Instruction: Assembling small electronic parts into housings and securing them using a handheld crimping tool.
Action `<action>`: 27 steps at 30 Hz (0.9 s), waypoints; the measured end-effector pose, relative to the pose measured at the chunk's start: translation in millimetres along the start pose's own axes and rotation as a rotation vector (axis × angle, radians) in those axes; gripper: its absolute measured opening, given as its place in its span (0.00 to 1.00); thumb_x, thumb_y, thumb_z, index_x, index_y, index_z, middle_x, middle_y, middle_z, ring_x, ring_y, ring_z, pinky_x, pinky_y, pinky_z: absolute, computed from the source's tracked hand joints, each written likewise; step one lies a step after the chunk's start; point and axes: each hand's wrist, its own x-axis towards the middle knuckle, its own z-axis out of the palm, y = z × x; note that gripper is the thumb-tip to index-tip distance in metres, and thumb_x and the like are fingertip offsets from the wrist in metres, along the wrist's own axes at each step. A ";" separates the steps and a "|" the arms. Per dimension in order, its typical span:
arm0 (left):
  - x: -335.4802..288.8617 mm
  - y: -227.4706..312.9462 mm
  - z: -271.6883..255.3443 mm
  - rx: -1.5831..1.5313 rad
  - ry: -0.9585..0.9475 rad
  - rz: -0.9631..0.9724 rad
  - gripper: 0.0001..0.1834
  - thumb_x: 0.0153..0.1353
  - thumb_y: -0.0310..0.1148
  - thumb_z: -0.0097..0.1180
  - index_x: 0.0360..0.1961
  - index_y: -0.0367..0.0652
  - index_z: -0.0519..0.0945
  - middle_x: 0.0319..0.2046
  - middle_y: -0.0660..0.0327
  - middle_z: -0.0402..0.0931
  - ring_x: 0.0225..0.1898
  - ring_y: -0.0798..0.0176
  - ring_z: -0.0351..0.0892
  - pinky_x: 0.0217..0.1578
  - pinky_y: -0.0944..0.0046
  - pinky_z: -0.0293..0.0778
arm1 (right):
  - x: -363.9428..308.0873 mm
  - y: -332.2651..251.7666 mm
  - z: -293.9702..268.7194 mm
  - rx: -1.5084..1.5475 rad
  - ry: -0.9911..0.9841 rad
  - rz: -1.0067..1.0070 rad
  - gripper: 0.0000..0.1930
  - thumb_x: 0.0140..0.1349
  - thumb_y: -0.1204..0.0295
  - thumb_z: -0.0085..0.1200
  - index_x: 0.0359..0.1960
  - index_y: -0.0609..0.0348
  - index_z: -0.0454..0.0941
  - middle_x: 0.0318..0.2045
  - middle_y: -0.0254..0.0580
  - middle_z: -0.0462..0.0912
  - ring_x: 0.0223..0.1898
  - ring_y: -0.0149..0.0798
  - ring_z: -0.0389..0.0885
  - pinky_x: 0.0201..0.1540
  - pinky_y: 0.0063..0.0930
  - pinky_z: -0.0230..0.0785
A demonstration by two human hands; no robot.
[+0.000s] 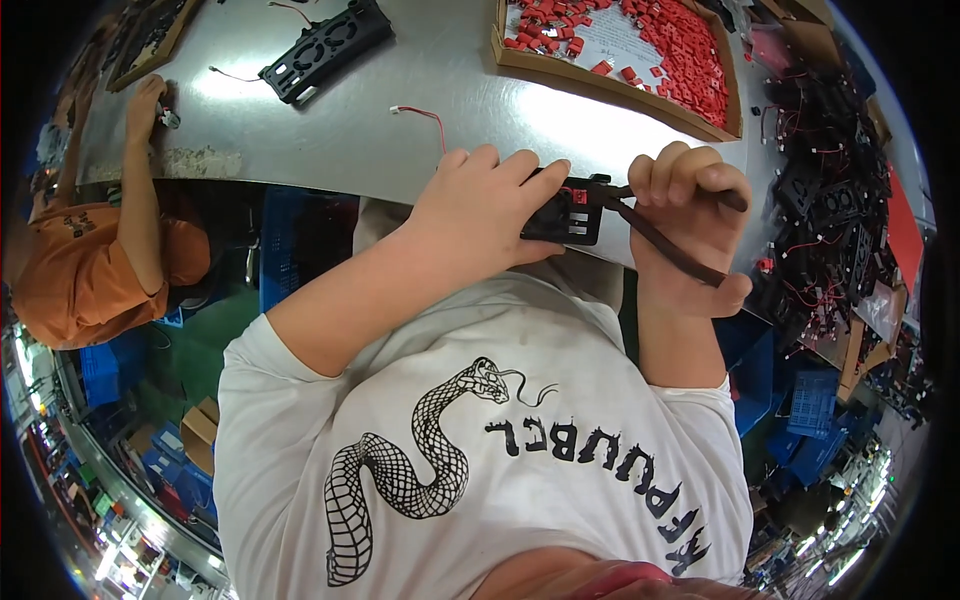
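Observation:
My left hand (490, 205) is wrapped round a black plastic housing (572, 225) at the table's near edge. A small red connector (579, 196) sits in the end of that housing. In my right hand (690, 220) is a pair of dark-handled pliers (665, 245), its two handles spread between fingers and thumb. The jaws of the pliers meet the housing beside the red connector; whether they grip it I cannot tell. A thin red and white wire with a white plug (428, 112) trails onto the table beyond my left hand.
A shallow cardboard tray (620, 97) of small red parts lies at the far right. Another black housing (328, 50) with wires rests at the far left. Black housings and wires are heaped (825, 210) on the right. A co-worker in an orange shirt (100, 260) works on the left.

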 end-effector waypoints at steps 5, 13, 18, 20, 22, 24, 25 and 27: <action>-1.2 1.2 0.4 0.000 0.001 -0.002 0.40 0.49 0.56 0.72 0.60 0.50 0.75 0.39 0.63 0.75 0.40 0.57 0.77 0.41 0.55 0.70 | 1.2 -2.1 -4.3 0.042 -0.016 0.033 0.44 0.57 0.29 0.51 0.60 0.55 0.69 0.39 0.37 0.64 0.38 0.34 0.61 0.40 0.32 0.56; 1.5 1.2 3.3 0.004 0.007 0.005 0.40 0.48 0.56 0.72 0.60 0.51 0.76 0.40 0.64 0.76 0.39 0.57 0.77 0.41 0.55 0.69 | 3.8 -1.1 -4.2 0.023 0.044 0.097 0.43 0.58 0.29 0.51 0.58 0.55 0.69 0.38 0.36 0.64 0.37 0.34 0.61 0.39 0.32 0.55; 3.1 -2.6 -1.0 -0.010 -0.011 0.007 0.40 0.49 0.56 0.71 0.61 0.51 0.76 0.41 0.63 0.78 0.41 0.56 0.78 0.42 0.55 0.71 | -3.5 3.9 1.8 0.076 -0.105 -0.063 0.34 0.60 0.37 0.59 0.49 0.56 0.72 0.34 0.37 0.67 0.33 0.36 0.62 0.35 0.32 0.53; 4.7 -4.0 -4.4 0.007 -0.006 -0.005 0.40 0.49 0.57 0.71 0.61 0.51 0.76 0.42 0.62 0.78 0.42 0.56 0.79 0.42 0.56 0.71 | -16.3 0.9 12.6 -0.081 -0.121 -0.078 0.34 0.57 0.36 0.63 0.47 0.54 0.73 0.32 0.37 0.68 0.31 0.37 0.63 0.34 0.33 0.53; 10.0 -7.2 -8.7 -0.092 -0.083 0.012 0.39 0.49 0.58 0.70 0.59 0.49 0.76 0.42 0.60 0.79 0.42 0.53 0.81 0.43 0.54 0.74 | -24.7 2.2 3.3 -0.251 -0.176 -0.147 0.37 0.54 0.34 0.64 0.48 0.53 0.74 0.33 0.37 0.69 0.32 0.37 0.63 0.35 0.34 0.54; 9.3 -14.3 -9.1 -0.074 -0.066 0.063 0.39 0.49 0.58 0.70 0.58 0.46 0.77 0.41 0.56 0.81 0.42 0.48 0.82 0.44 0.51 0.76 | -29.4 -1.0 -7.9 -0.301 -0.181 -0.221 0.38 0.53 0.33 0.64 0.50 0.54 0.74 0.34 0.37 0.69 0.33 0.37 0.64 0.35 0.34 0.55; 6.3 -18.0 -14.4 -0.040 -0.044 0.086 0.39 0.49 0.57 0.70 0.58 0.45 0.77 0.41 0.55 0.81 0.42 0.47 0.82 0.44 0.50 0.77 | -30.8 -4.9 -13.4 -0.384 -0.127 -0.193 0.40 0.52 0.32 0.64 0.50 0.55 0.74 0.34 0.38 0.69 0.34 0.37 0.64 0.36 0.34 0.56; -9.0 -36.6 -43.7 -0.012 0.007 0.011 0.39 0.49 0.56 0.70 0.58 0.45 0.77 0.42 0.55 0.81 0.43 0.47 0.82 0.45 0.50 0.77 | -38.1 -13.0 -27.2 -0.551 -0.014 -0.120 0.44 0.51 0.29 0.62 0.51 0.58 0.73 0.36 0.39 0.70 0.36 0.37 0.66 0.39 0.34 0.59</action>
